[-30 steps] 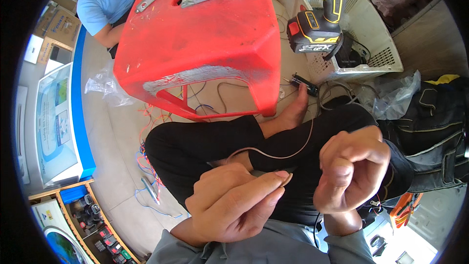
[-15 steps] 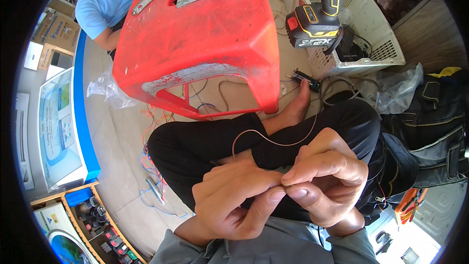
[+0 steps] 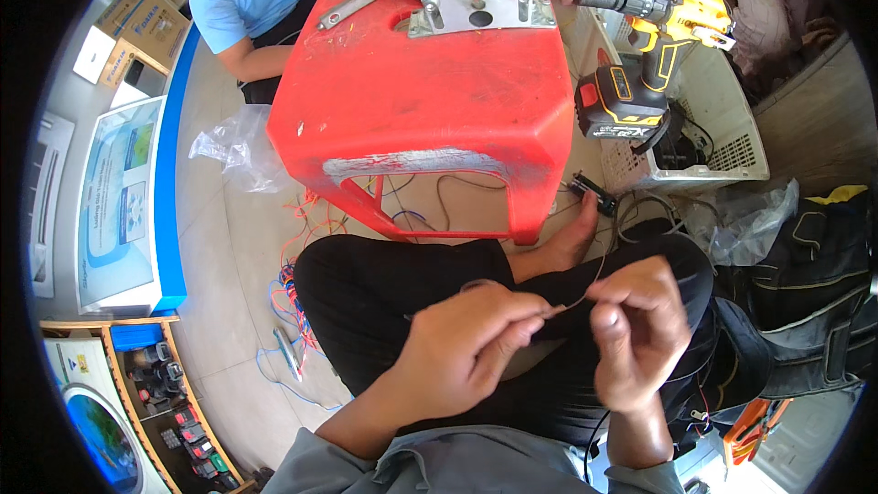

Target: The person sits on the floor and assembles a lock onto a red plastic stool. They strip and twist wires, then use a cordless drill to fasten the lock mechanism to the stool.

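Note:
A thin brownish wire (image 3: 574, 304) runs over my lap, its end pinched between the thumb and forefinger of my left hand (image 3: 471, 343). A small pale bit shows at those fingertips, too small to make out. Beside it, my right hand (image 3: 645, 338) is slightly blurred, with the thumb apart from the curled forefinger. The wire passes at that forefinger's tip and bends away toward the floor. Whether the right fingers press on it is hard to see.
Ahead stands a red plastic stool (image 3: 421, 91) bearing a metal bracket (image 3: 480, 14). A yellow-black cordless drill (image 3: 640, 46) sits by it, above a white crate (image 3: 722, 160). A person in a blue shirt (image 3: 261, 0) sits behind. Coloured wires (image 3: 288, 302) lie on the floor at left.
My hands were pressed together at the fingertips; now they are apart, the right thumb and forefinger have parted, and a stretch of wire shows between the hands. The view has shifted.

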Tool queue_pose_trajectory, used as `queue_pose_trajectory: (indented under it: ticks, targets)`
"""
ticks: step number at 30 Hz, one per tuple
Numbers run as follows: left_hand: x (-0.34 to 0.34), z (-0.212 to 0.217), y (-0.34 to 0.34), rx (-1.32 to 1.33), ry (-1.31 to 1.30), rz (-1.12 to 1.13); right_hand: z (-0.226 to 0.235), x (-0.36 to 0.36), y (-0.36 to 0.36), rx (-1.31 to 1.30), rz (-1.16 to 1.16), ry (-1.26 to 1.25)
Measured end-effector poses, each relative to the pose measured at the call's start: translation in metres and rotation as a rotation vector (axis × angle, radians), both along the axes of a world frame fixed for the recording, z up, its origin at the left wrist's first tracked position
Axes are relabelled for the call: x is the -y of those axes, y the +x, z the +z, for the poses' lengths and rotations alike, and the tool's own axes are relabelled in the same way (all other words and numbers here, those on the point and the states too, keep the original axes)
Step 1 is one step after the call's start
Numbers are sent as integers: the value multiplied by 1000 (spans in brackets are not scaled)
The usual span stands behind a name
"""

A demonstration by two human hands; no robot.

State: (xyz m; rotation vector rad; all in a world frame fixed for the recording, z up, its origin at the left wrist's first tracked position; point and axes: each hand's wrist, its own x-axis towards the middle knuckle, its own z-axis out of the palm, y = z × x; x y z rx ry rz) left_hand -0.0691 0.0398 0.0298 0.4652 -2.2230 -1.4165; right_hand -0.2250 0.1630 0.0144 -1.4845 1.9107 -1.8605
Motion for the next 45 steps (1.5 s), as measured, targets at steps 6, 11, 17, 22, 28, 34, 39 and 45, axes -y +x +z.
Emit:
queue_pose_trajectory:
  ticks: [6, 11, 17, 22, 28, 34, 39, 45]
  targets:
    - [20, -15, 32, -95, 162, 226, 8, -34, -77, 129, -389, -17]
    - [28, -39, 46, -111, 148, 289, 13, -66, -95, 79, -624, 109]
    - [22, -49, 29, -219, 141, 266, 30, -133, -107, -77, -842, 364]
    - [-13, -86, -7, -49, 424, -26, 53, -202, -124, -155, -958, 542]
    - [-52, -96, -33, 93, 546, -262, 61, -300, -104, -59, -1074, 1026]
    - [-53, -101, -48, 152, 470, -292, 20, -496, -112, 59, -1423, 905]
    - [-44, -88, -58, 74, 425, -301, -112, -669, -134, 225, -1641, 1301]
    - [-39, -51, -32, 96, 339, -205, -189, -591, -206, -85, -1266, 1219]
